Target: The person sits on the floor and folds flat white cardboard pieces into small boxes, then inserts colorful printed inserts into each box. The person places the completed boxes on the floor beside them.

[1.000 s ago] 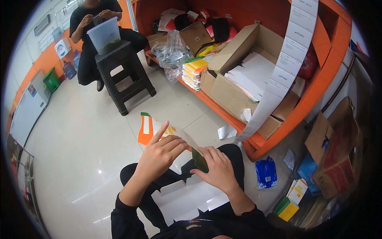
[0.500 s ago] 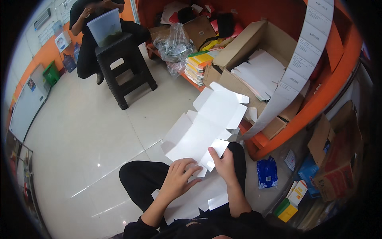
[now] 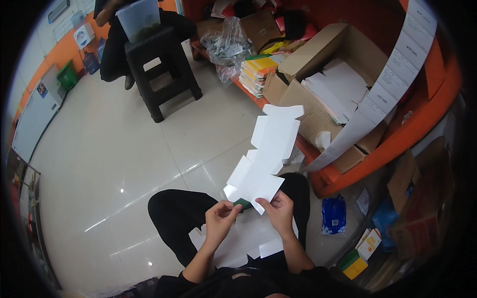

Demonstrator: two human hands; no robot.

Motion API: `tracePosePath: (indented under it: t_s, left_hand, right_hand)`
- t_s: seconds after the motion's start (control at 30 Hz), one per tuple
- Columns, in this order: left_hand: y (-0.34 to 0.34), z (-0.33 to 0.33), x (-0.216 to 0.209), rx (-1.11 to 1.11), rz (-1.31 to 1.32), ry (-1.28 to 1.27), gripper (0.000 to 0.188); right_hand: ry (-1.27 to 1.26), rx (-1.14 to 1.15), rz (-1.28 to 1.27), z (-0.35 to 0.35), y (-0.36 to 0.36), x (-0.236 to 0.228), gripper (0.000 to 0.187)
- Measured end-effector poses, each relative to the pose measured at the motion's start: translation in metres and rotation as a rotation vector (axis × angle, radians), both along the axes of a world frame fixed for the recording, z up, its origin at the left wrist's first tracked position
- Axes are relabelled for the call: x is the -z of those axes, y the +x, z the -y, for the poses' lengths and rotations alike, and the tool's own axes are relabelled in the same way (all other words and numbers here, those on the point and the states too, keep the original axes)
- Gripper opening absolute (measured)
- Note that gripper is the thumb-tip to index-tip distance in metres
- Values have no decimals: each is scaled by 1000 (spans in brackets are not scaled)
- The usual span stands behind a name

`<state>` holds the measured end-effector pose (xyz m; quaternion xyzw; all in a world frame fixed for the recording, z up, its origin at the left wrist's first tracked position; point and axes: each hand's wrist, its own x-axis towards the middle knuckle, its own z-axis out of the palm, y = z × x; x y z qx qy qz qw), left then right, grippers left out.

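An unfolded white carton, with flaps along its edges, stretches forward and up from my hands. Pinched between thumb and fingers of my left hand is its near left edge, where a small flap with a dark green face is bent over. My right hand grips the near right panel, thumb on the white side and fingers behind, partly hidden. Below both hands, another flat white carton lies across my lap, partly covered by my forearms.
At right, an orange shelf bears a cardboard box of white cartons, a hanging label strip and stacked yellow cartons. A blue packet lies on the floor. Ahead, a person sits behind a black stool bearing a clear tub.
My left hand has gone from loosely spread fingers to pinching the carton's near edge, and a green flap face now shows. The carton has turned and its side panels are bent more. The view has shifted slightly.
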<state>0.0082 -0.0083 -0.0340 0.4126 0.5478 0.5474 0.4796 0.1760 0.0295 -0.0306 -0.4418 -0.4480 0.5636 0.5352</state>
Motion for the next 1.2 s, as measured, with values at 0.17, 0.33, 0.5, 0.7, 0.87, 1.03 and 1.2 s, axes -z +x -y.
tracePosePath:
  t_s: [0.17,0.33,0.5,0.7,0.87,1.03,1.2]
  left_hand:
    - [9,10,5,97,-89,-92,15]
    - [16,25,0,198,-164,-201,19]
    - [28,34,16,289,-175,-167,21]
    - [38,33,24,269,-60,-234,20]
    - [41,31,31,255,12,-235,20]
    - [43,31,35,272,98,-234,20]
    - [42,30,33,287,94,-227,19]
  right_hand:
    - [-45,-97,238,18,14,1,18]
    - [-114,-163,284,41,38,9,18]
    - [-169,-54,73,64,43,36,11]
    - [-133,14,-18,67,37,50,9]
    - [-104,-1,-62,64,36,54,12]
    - [-48,27,-1,65,34,49,11]
    - [5,46,60,63,34,43,11]
